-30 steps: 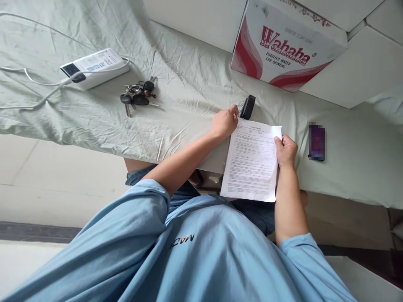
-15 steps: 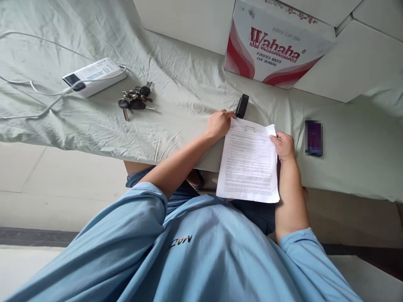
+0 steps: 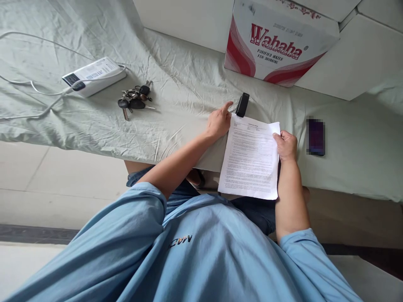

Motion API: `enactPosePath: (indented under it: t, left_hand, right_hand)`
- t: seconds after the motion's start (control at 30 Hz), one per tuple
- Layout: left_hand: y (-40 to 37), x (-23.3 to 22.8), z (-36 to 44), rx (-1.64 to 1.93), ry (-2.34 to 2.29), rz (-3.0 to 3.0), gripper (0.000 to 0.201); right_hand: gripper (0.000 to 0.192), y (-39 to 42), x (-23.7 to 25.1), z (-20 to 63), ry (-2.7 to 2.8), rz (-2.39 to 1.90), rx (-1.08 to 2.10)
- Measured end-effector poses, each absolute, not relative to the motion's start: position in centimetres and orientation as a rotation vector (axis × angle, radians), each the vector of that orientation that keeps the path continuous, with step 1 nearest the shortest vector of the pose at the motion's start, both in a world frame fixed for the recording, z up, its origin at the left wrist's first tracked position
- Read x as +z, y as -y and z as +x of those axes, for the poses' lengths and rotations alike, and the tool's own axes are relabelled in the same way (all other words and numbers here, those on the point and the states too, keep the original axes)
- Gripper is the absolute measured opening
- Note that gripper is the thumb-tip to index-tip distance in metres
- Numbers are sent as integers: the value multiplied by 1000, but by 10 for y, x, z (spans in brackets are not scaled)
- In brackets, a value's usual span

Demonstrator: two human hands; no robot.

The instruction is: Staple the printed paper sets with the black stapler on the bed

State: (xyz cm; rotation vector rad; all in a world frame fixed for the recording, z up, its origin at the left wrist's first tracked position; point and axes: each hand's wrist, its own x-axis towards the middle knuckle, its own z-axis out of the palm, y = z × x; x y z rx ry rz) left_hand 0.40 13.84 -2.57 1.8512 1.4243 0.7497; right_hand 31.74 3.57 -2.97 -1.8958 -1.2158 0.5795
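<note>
Right hand (image 3: 286, 145) keeps pinching the printed sheet (image 3: 250, 157) by its right edge, half off the counter (image 3: 176, 126), while the left hand (image 3: 219, 121) has just let go of its top corner, fingers loose, index reaching toward the black stapler (image 3: 242, 105) just beyond.

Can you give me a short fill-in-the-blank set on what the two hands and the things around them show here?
1. The right hand grips the right edge of a printed ____.
2. The left hand points a finger toward a small ____ stapler.
3. The bunch of keys lies beside a white power bank on the ____ sheet.
4. The carton reads ____.

Missing words: paper; black; green; Wahaha
</note>
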Motion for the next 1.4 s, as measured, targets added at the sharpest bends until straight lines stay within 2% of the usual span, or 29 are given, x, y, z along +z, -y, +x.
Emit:
enactPosePath:
  t: [0.43,0.67,0.93,1.03,1.13,1.2,1.4]
  left_hand:
    - [-135,-24,1,786,-1291,1930,71]
    - [-134,-27,3,806,-1259,1971,55]
    - [-141,-19,5,754,-1244,1929,56]
    - [-145,-17,-1,768,-1173,1886,61]
    - [-149,-17,-3,795,-1187,1794,78]
    - [-151,-19,-3,783,-1207,1726,83]
    - [-134,-36,-22,821,-1391,1785,55]
  right_hand:
    - [31,-35,-29,315,1215,-1886,549]
    - [31,-35,-33,320,1230,-1921,535]
    - [52,-23,-34,319,1266,-1735,489]
    - [58,-20,-33,317,1230,-1613,594]
    - [62,-21,-32,316,1194,-1533,678]
    - [64,-22,-33,316,1175,-1498,695]
    - [72,-29,-44,317,1188,-1424,613]
